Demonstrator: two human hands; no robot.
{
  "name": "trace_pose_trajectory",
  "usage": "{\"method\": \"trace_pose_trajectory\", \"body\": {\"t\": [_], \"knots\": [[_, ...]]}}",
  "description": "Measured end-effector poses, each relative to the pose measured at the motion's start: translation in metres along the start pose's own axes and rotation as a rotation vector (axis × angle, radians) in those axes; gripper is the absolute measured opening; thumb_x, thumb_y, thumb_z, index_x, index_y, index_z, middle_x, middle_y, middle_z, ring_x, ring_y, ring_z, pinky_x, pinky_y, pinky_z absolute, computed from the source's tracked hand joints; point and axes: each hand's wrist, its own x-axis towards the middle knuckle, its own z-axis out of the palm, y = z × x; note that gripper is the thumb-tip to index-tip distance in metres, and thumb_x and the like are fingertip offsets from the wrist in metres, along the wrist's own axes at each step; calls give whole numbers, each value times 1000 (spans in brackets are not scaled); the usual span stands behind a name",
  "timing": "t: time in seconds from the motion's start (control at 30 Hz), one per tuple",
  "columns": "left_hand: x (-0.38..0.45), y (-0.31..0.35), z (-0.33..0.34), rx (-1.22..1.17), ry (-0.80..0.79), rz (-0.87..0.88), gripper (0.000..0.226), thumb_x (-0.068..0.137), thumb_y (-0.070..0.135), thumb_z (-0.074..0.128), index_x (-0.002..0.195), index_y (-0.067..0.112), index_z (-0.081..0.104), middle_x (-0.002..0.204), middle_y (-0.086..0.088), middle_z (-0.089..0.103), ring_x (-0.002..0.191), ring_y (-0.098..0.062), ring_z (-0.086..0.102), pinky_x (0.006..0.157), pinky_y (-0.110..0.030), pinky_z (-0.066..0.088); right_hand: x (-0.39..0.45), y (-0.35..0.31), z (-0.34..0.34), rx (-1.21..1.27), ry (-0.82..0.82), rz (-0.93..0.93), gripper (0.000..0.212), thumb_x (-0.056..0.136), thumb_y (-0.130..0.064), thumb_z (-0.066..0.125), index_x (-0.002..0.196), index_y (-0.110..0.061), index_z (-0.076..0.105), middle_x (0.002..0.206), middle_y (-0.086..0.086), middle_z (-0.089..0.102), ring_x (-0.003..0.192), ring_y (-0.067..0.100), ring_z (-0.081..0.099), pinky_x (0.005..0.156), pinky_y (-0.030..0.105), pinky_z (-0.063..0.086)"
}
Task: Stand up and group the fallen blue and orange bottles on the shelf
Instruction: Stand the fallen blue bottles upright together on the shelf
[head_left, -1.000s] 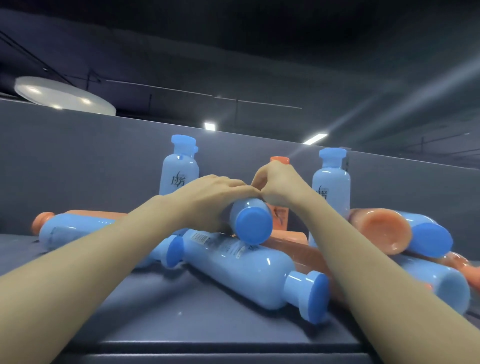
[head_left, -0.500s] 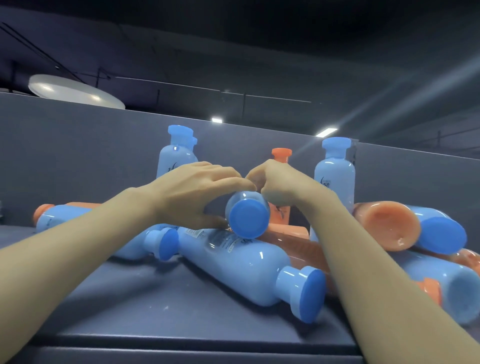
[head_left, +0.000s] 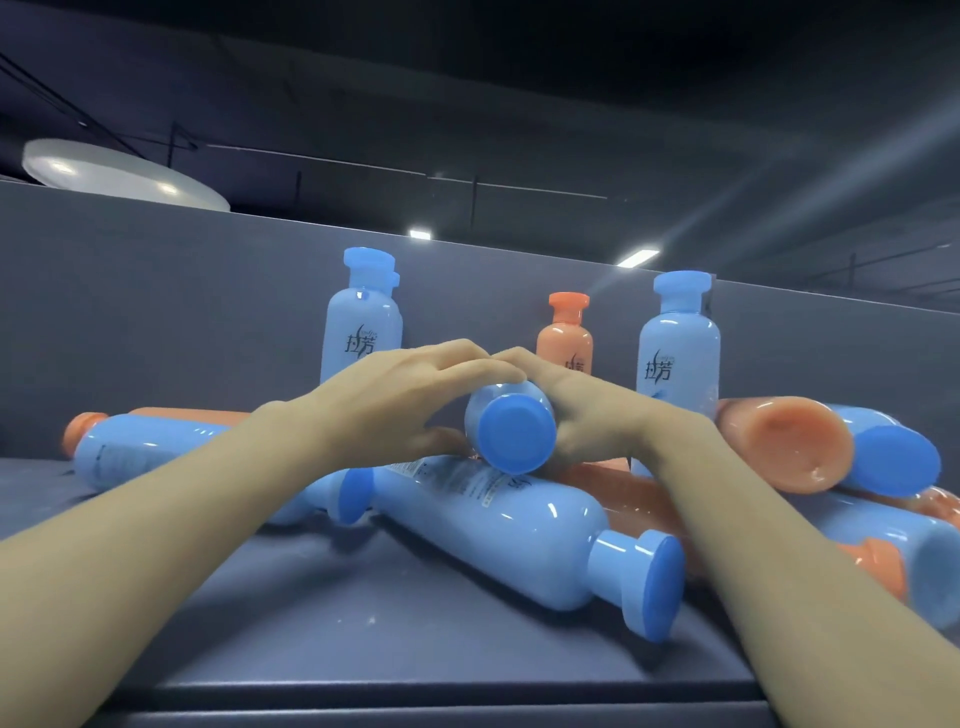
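A fallen blue bottle (head_left: 511, 431) lies on top of the pile, its blue cap facing me. My left hand (head_left: 405, 400) grips its left side and my right hand (head_left: 576, 415) grips its right side, fingertips meeting over it. Below it a large blue bottle (head_left: 519, 525) lies on the shelf with its cap to the lower right. Another blue bottle (head_left: 150, 457) lies at the left over an orange one. Two blue bottles (head_left: 363, 317) (head_left: 678, 343) and an orange bottle (head_left: 565, 338) stand upright at the back.
On the right, an orange bottle (head_left: 789, 447) and more blue bottles (head_left: 893, 457) lie stacked. The dark shelf (head_left: 363, 634) has a front edge close to me and a grey back panel (head_left: 156, 312) behind the bottles.
Both hands have lifted the held blue bottle slightly off the pile and closed more tightly round it. The view has shifted a little.
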Motion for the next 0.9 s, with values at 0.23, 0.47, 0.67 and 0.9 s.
{"method": "trace_pose_trajectory", "body": {"t": [0.23, 0.47, 0.67, 0.9], "knots": [[-2, 9, 0, -152, -38, -114, 60, 76, 41, 57, 123, 49, 21, 126, 7, 48, 92, -18, 56, 73, -38, 51, -2, 6, 10, 69, 148, -87, 62, 74, -2, 73, 104, -48, 43, 99, -18, 56, 92, 4, 57, 81, 16, 45], [3, 12, 10, -372, -17, -271, 89, 77, 22, 75, 130, 56, 12, 125, 12, 33, 109, -12, 48, 90, -34, 46, 4, 15, 9, 118, 272, -84, 61, 59, -18, 76, 110, -41, 51, 105, -11, 62, 96, 9, 59, 87, 22, 50], [4, 9, 21, -602, -60, -513, 94, 77, 22, 74, 146, 34, 11, 134, 6, 33, 108, -5, 44, 82, -16, 34, 9, 15, 5, 208, 355, -12, 47, 51, -17, 74, 90, -36, 56, 76, -31, 57, 72, -11, 53, 63, 2, 40], [4, 8, 19, -718, -141, -631, 74, 80, 25, 71, 141, 31, 29, 139, 4, 37, 116, -6, 42, 83, -22, 42, 8, 12, 3, 351, 441, -47, 58, 57, -11, 78, 106, -29, 54, 100, -4, 60, 88, 8, 58, 70, 9, 48]]}}
